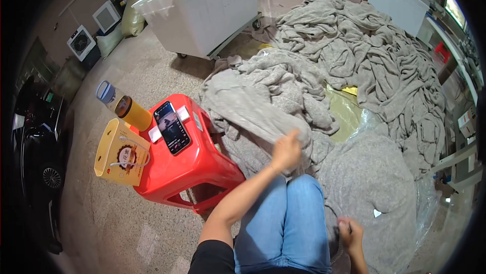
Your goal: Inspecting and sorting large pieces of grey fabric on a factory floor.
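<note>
My left hand [287, 151] is closed on a grey fleecy cloth [248, 104], in front of my knees. The cloth stretches away to the far left and is slightly smeared by motion. Beside my right thigh, my right hand [352, 234] is curled closed, with its fingertips partly hidden. A dark bit shows at its fingers, too small to name, and grey fabric lies against it. Around both hands spreads a heap of the same grey cloth [291, 79]. A small white tag [377, 213] shows on the cloth to the right.
A red plastic stool [202, 165] at my left carries a phone [172, 127], a bottle of orange drink [134, 113] and a yellow paper bag [121, 155]. Beyond stands a white wheeled bin [212, 18]. A larger grey cloth pile [364, 56] fills the far right; clear plastic sheeting [428, 208] lies nearer.
</note>
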Demonstrator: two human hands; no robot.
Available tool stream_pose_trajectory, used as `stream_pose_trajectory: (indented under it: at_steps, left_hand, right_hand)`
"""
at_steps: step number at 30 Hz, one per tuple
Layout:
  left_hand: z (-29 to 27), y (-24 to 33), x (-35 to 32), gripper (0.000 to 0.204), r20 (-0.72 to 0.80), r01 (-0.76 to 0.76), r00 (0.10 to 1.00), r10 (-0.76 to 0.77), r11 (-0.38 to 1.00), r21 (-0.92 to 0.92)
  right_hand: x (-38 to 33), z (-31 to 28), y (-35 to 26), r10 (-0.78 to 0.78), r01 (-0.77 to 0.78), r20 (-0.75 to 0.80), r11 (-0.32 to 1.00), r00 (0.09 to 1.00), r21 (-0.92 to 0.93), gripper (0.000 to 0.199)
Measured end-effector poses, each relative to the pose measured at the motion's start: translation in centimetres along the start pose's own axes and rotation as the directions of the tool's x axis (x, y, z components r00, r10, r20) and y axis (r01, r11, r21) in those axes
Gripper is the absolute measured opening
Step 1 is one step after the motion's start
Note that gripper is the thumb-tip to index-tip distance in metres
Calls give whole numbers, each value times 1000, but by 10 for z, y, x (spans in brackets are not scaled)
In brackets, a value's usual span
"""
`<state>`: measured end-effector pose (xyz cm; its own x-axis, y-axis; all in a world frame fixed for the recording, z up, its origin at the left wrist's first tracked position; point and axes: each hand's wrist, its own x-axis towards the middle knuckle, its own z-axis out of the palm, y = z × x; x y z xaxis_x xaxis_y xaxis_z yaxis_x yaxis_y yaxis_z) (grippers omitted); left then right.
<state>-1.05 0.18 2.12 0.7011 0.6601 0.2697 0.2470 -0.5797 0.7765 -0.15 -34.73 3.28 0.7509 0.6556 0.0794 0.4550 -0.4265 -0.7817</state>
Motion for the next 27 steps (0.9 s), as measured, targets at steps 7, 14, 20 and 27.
stream_pose_trajectory:
  at_steps: [7,14,20,27]
  left_hand:
    - [24,110,-167,23,301,-249,867,397,869,-428]
    - [34,169,-298,15,387,-19,661,642,530,-848]
    - [-36,154,-199,14,658,-21,561,502,804,-595]
    - [-80,-36,4,14,-521,35,849,87,975,220]
  right_hand:
    - [94,-1,-97,266,-153,-117,802,957,578,17]
    - [107,50,-86,-186,176,168,982,968,71,38]
    - [76,73,-53,-16,7,359,1000,933,28,39]
    - [42,77,-65,159,-265,253,839,954,474,13]
